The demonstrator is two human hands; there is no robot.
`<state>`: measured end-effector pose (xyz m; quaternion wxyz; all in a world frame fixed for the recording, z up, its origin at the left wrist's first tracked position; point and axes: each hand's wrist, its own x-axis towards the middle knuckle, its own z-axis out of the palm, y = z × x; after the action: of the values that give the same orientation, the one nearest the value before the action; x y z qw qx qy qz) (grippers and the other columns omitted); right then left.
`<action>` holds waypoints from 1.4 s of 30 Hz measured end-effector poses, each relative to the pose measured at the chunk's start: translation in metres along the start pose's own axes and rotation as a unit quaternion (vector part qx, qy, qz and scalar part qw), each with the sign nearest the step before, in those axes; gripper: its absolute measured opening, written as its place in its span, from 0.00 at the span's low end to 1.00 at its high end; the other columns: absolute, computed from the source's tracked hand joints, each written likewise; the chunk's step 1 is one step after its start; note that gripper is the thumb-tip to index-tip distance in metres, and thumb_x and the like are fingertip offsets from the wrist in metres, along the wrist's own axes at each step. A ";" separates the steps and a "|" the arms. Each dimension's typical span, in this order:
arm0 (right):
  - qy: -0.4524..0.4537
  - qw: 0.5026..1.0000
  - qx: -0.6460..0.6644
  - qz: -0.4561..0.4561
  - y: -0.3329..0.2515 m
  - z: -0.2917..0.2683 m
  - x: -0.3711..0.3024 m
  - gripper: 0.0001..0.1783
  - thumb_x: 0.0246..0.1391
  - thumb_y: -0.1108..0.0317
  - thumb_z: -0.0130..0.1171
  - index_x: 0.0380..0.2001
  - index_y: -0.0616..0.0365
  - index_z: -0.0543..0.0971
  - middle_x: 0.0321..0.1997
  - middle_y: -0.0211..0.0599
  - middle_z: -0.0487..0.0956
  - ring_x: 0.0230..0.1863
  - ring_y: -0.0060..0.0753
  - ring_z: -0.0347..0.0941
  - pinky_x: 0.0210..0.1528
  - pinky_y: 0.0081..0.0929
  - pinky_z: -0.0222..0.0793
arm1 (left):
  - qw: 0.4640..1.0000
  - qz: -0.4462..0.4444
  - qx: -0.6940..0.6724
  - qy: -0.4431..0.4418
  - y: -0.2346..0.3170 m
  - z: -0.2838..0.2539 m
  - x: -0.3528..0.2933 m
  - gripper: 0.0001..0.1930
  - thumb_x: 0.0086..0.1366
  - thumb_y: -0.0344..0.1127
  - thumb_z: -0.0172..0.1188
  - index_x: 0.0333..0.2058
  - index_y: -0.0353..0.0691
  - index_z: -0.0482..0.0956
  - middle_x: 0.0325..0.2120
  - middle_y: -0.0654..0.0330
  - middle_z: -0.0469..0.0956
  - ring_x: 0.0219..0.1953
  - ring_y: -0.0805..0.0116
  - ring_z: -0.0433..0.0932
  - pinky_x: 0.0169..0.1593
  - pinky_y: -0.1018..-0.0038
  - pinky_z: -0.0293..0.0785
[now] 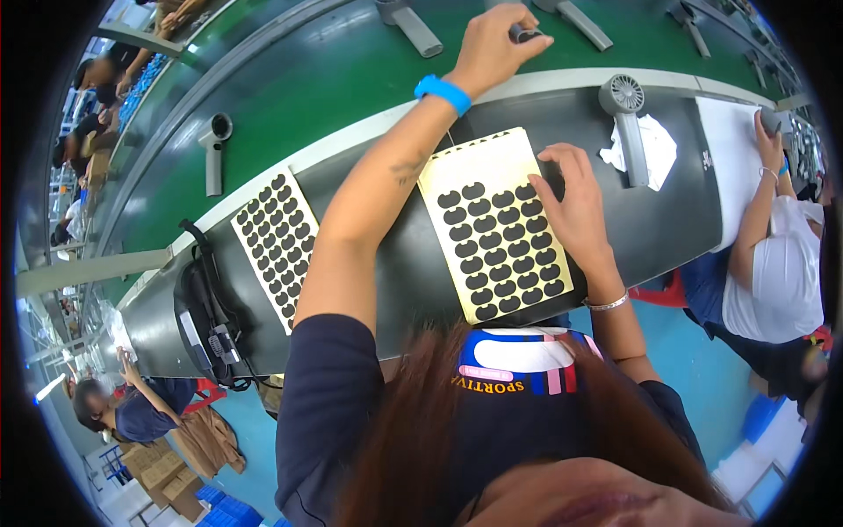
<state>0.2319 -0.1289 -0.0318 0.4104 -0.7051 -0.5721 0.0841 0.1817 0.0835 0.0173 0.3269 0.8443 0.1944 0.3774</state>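
Observation:
My left hand [493, 51], with a blue band at the wrist, reaches over the green conveyor. It is closed on what looks like a grey handheld fan [524, 35]; only a dark grey end shows between the fingers. Bent but apart, the fingers of my right hand [575, 206] rest at the right side of a pale yellow sheet of black stickers [481, 241]. The hand holds nothing visible. More sheets seem to lie under that one. To the right, a grey handheld fan [627, 123] lies on a crumpled white cloth or paper [660, 151].
Another sticker sheet [277, 237] lies left on the black worktable [404, 290]. Beyond it are a black strapped device [204, 307] and a metal post [97, 270]. Several fans, including one at left [214, 154], lie on the green conveyor [299, 97]. A co-worker [773, 255] sits at right.

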 end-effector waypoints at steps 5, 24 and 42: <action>-0.012 1.000 -0.009 -0.005 0.005 0.006 -0.002 0.12 0.50 0.75 0.59 0.39 0.60 0.74 0.47 0.42 0.73 0.45 0.47 0.72 0.46 0.32 0.68 | 0.998 0.054 -0.030 -0.009 -0.054 0.010 -0.002 0.07 0.60 0.29 0.58 0.35 0.34 0.74 0.27 0.52 0.74 0.28 0.57 0.74 0.34 0.69 0.70; -0.102 0.994 -0.022 -0.032 -0.023 0.056 -0.005 0.09 0.48 0.73 0.62 0.32 0.59 0.73 0.33 0.37 0.73 0.37 0.39 0.73 0.39 0.32 0.69 | 0.943 0.015 0.312 0.115 -0.094 -0.132 -0.088 0.16 0.53 0.32 0.65 0.41 0.40 0.75 0.37 0.55 0.79 0.36 0.56 0.79 0.39 0.65 0.75; -0.089 0.991 0.100 0.003 -0.036 0.012 -0.016 0.05 0.56 0.78 0.51 0.36 0.62 0.68 0.33 0.38 0.71 0.36 0.33 0.72 0.41 0.26 0.67 | 0.987 -0.005 0.001 0.163 0.078 -0.088 -0.188 0.20 0.51 0.26 0.69 0.42 0.34 0.73 0.39 0.55 0.81 0.28 0.75 0.79 0.30 0.82 0.74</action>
<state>0.1932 -0.1365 -0.0206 0.4260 -0.6518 -0.5930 0.2048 0.0004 -0.0439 0.0202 0.2919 0.7709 0.2499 0.5080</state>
